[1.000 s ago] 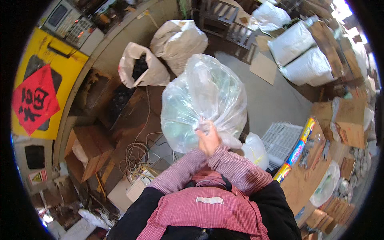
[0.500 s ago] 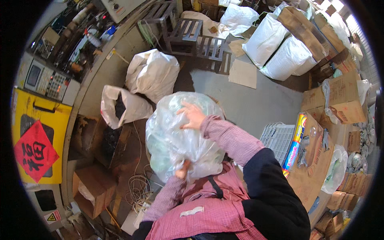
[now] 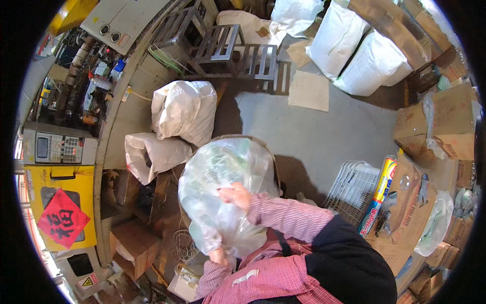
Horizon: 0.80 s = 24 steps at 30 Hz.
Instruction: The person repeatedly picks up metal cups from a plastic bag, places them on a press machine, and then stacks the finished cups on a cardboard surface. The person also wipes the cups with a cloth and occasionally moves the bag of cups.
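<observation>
A big clear plastic bag (image 3: 217, 177), stuffed with pale green and white items, sits in a round brown basket (image 3: 271, 154) in front of me. My right hand (image 3: 234, 194) lies flat on top of the bag with its fingers spread. My left hand (image 3: 218, 256) grips the bunched neck of the bag low down near my chest. Both sleeves are pink checked.
Two white sacks (image 3: 185, 110) (image 3: 152, 153) stand to the left of the basket. Wooden pallets (image 3: 228, 48) and large white sacks (image 3: 372, 63) lie beyond. A white plastic crate (image 3: 354, 190) and cardboard boxes (image 3: 438, 124) are on the right. A yellow machine (image 3: 61, 202) runs along the left.
The bag has dropped lower and now rests in the round basket. My right hand stays on its top, my left still holds its neck. The view has swung downward.
</observation>
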Each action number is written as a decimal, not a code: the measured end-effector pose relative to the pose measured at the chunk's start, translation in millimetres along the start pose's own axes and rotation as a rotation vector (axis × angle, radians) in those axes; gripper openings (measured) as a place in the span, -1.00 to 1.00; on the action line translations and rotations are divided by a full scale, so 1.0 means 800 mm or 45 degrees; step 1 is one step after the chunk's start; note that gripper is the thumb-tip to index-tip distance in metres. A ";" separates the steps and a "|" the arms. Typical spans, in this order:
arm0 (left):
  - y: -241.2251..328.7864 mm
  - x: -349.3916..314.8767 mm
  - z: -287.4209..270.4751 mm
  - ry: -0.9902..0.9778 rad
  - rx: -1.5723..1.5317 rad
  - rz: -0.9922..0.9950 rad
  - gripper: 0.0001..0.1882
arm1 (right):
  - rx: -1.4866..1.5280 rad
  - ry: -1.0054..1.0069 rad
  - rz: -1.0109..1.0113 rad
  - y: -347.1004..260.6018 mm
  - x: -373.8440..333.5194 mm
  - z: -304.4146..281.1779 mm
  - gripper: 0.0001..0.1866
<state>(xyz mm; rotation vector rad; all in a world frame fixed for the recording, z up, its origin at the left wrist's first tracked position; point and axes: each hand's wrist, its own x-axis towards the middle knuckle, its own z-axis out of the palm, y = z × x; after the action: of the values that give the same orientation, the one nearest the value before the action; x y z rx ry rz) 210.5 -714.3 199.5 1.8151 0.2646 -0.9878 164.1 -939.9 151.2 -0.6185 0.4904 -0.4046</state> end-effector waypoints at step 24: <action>0.107 -0.008 0.262 -0.935 0.102 0.274 -0.47 | -0.936 0.295 -0.887 -0.291 -0.174 0.026 -0.66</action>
<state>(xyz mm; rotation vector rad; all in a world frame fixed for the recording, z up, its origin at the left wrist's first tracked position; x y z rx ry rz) 150.3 -930.4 229.1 1.3942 -0.4174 -1.4387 13.7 -1035.1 357.2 -1.4781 0.6410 -0.9798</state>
